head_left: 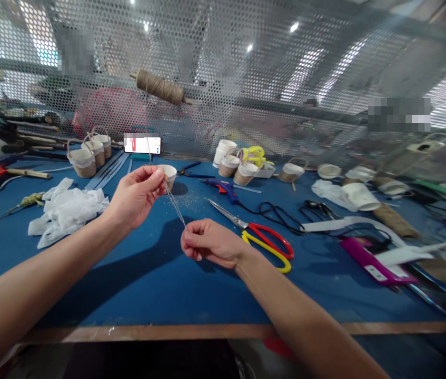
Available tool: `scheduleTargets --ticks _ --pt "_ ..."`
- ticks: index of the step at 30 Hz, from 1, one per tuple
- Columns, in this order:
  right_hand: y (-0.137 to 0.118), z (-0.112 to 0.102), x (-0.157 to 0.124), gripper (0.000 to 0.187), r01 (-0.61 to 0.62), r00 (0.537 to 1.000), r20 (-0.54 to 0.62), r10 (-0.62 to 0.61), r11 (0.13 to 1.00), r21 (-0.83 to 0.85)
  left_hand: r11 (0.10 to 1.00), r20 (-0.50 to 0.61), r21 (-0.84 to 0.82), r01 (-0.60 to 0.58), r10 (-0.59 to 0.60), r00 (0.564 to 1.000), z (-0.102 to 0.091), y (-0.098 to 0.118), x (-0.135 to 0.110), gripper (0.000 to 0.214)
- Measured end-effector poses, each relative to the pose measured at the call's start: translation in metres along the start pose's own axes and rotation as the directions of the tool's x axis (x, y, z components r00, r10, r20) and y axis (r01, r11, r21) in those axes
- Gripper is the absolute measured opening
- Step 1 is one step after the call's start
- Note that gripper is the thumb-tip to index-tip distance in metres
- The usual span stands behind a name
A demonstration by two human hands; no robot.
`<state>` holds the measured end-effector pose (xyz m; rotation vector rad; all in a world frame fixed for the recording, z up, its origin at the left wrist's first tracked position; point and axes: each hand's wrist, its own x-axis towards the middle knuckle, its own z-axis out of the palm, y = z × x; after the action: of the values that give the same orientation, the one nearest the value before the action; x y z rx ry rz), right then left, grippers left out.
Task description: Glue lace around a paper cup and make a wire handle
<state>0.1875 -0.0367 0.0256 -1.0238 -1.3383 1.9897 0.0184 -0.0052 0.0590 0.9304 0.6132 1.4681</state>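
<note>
A thin strand of twine [175,202] runs slantwise between my two hands, over the blue tabletop. My left hand [140,193] pinches its upper end between thumb and fingers. Lower and to the right, my right hand [209,243] has its fingers closed on the other end. Just behind my left fingertips stands a small white cup [168,176], partly covered by them. Red-and-yellow handled scissors [260,236] lie beside my right hand, blades pointing to the back left.
Small twine-handled cups [82,162] stand at the back left, near a lit phone [142,145]. A crumpled white plastic bag [67,210] lies left. Behind the scissors rests a blue glue gun [223,189]. A magenta tool [376,261] and paper strips lie right.
</note>
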Motion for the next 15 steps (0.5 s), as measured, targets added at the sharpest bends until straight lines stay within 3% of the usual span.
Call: scheduleTargets --ticks 7,15 --pt "0.0017 -0.0009 0.0026 0.027 0.097 0.993 -0.062 -0.102 0.993 -0.068 1.000 -0.047 0.002 -0.028 0.028 0.998 -0.0014 -0.0004 0.0027 0.015" --pt "0.0022 -0.0012 0.0041 0.032 0.083 0.994 -0.062 -0.086 0.995 -0.046 0.998 -0.051 0.023 -0.056 0.057 0.997 -0.0013 -0.0019 0.0018 0.016"
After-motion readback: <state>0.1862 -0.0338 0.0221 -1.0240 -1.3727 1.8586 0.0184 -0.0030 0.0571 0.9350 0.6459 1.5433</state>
